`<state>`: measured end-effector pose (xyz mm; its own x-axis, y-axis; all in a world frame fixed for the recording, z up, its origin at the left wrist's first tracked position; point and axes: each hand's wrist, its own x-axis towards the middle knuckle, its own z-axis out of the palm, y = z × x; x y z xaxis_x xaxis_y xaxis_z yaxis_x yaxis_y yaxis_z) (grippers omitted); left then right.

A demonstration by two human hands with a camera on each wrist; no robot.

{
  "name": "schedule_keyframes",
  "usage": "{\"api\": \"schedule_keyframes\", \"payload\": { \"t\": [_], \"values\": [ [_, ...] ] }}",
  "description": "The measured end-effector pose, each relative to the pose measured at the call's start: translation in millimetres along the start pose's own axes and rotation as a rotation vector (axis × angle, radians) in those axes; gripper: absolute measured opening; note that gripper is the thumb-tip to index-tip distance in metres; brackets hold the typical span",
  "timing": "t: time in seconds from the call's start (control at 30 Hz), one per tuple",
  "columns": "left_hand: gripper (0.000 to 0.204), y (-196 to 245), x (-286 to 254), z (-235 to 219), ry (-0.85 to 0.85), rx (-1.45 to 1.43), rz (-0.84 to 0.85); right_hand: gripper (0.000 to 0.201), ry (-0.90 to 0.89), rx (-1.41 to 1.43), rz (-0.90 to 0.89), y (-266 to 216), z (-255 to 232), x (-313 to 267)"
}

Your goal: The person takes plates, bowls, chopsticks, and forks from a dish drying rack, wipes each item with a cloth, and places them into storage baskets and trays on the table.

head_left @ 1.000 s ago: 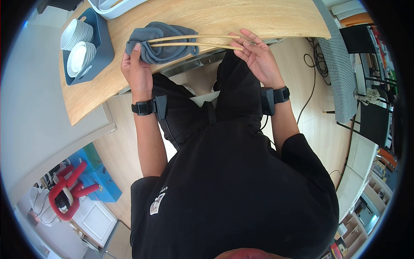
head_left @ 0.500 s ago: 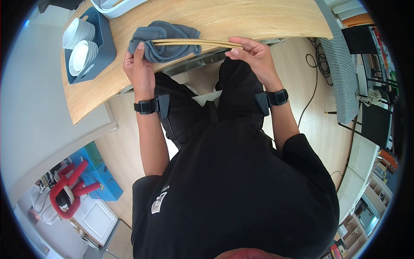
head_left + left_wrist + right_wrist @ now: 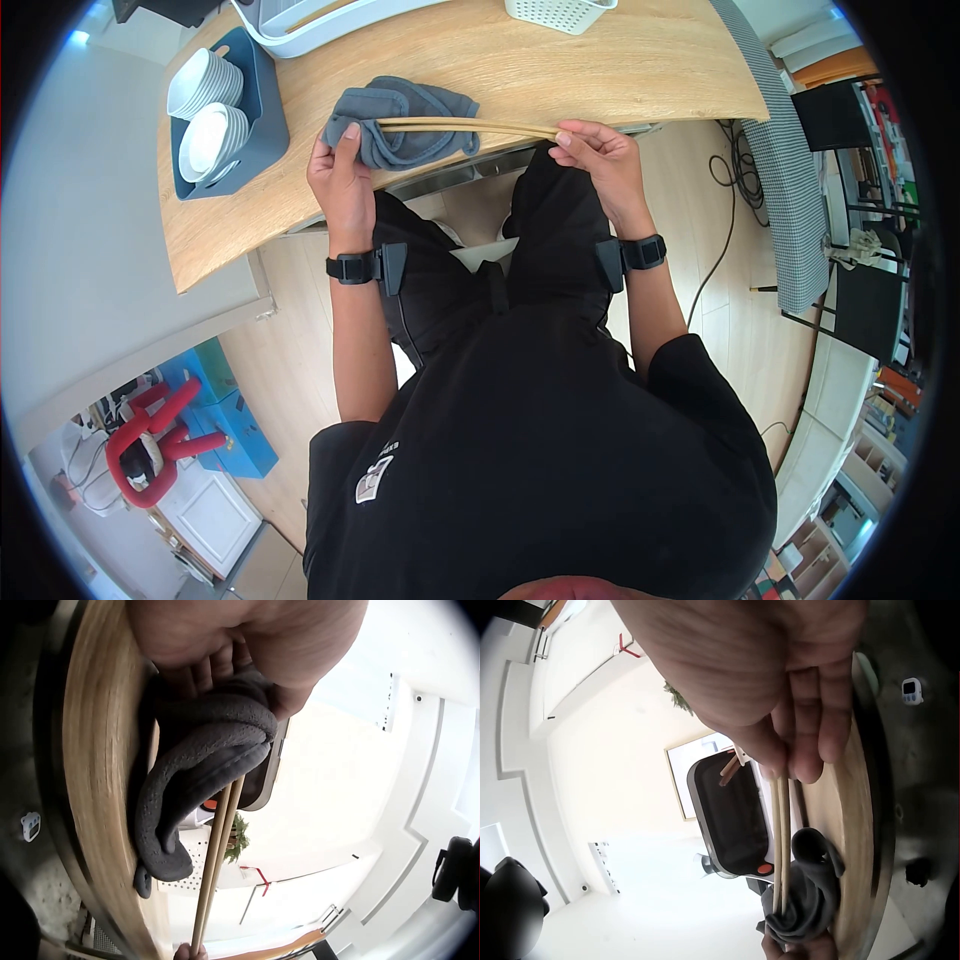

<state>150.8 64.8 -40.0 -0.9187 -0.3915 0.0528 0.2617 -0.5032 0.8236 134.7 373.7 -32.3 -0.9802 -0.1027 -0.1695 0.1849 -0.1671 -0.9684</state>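
Two long wooden chopsticks (image 3: 500,126) lie side by side across the table's front edge, their left ends tucked into a dark grey-blue cloth (image 3: 445,105). My left hand (image 3: 345,195) grips the cloth, thumb on top, where it folds around those ends; the stick tips are hidden inside. In the left wrist view, the bunched cloth (image 3: 199,742) hangs in a loop beside the chopsticks (image 3: 214,862). My right hand (image 3: 612,170) pinches the free right ends between thumb and fingers. The right wrist view shows the chopsticks (image 3: 781,832) running from these fingertips to the cloth (image 3: 810,896).
On the table's left stands a blue-grey basket (image 3: 262,110) with two stacks of white bowls (image 3: 212,135). A white tray (image 3: 330,38) is at the back, and a white perforated basket (image 3: 560,14) at the back right. The wooden table (image 3: 650,80) has a curved front edge.
The chopsticks' right ends, spread apart one second ago, have come together. My right hand has gone from loosely spread fingers to pinching both. The left hand keeps its hold on the cloth.
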Motion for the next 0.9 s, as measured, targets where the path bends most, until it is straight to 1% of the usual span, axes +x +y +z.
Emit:
{"api": "schedule_keyframes", "payload": {
  "t": [0.03, 0.1, 0.13, 0.2, 0.23, 0.3, 0.33, 0.4, 0.43, 0.5, 0.53, 0.6, 0.73, 0.8, 0.9],
  "values": [
    [0.025, 0, -1, 0, 0.000, -0.001, -0.003, 0.027, -0.004, -0.002, -0.005, -1, -2, 0],
    [0.026, 3, -1, 0, 0.003, -0.005, 0.000, 0.026, 0.051, 0.045, 0.006, -2, -6, 1],
    [0.026, 4, -1, 1, 0.008, -0.022, -0.004, 0.026, 0.046, 0.043, 0.002, -3, -10, 1],
    [0.026, 4, -1, 4, 0.012, -0.045, -0.006, 0.025, 0.055, 0.153, 0.028, -4, -21, 1],
    [0.026, 4, 0, 4, 0.013, -0.041, -0.006, 0.025, 0.053, 0.149, 0.026, -4, -26, 2],
    [0.026, 3, -1, 3, 0.015, -0.041, -0.009, 0.023, 0.041, 0.324, 0.043, -3, -35, 2],
    [0.026, 3, -1, 3, 0.013, -0.045, -0.015, 0.023, 0.042, 0.320, 0.042, -2, -38, 3],
    [0.026, 3, -1, 4, 0.012, -0.052, -0.020, 0.026, 0.027, 0.514, 0.063, -3, -43, 5],
    [0.026, 3, -1, 4, 0.014, -0.044, -0.017, 0.026, 0.026, 0.510, 0.063, -3, -43, 5],
    [0.026, 3, -1, 3, 0.019, -0.038, -0.014, 0.027, 0.065, 0.634, 0.098, -5, -40, 5],
    [0.026, 3, -1, 3, 0.017, -0.028, -0.012, 0.027, 0.064, 0.629, 0.099, -5, -40, 6],
    [0.027, 2, -1, 2, 0.019, -0.025, -0.011, 0.028, 0.041, 0.743, 0.123, 0, -42, 8],
    [0.026, 4, -2, 5, 0.026, -0.029, -0.024, 0.024, 0.032, 0.760, 0.166, -1, -41, 9],
    [0.026, 5, -1, 4, 0.037, -0.036, -0.023, 0.022, 0.137, 0.612, 0.138, -2, -34, 9],
    [0.026, 4, -1, 4, 0.047, -0.023, 0.001, 0.020, 0.118, 0.581, 0.129, -7, -32, 11]
  ]
}}
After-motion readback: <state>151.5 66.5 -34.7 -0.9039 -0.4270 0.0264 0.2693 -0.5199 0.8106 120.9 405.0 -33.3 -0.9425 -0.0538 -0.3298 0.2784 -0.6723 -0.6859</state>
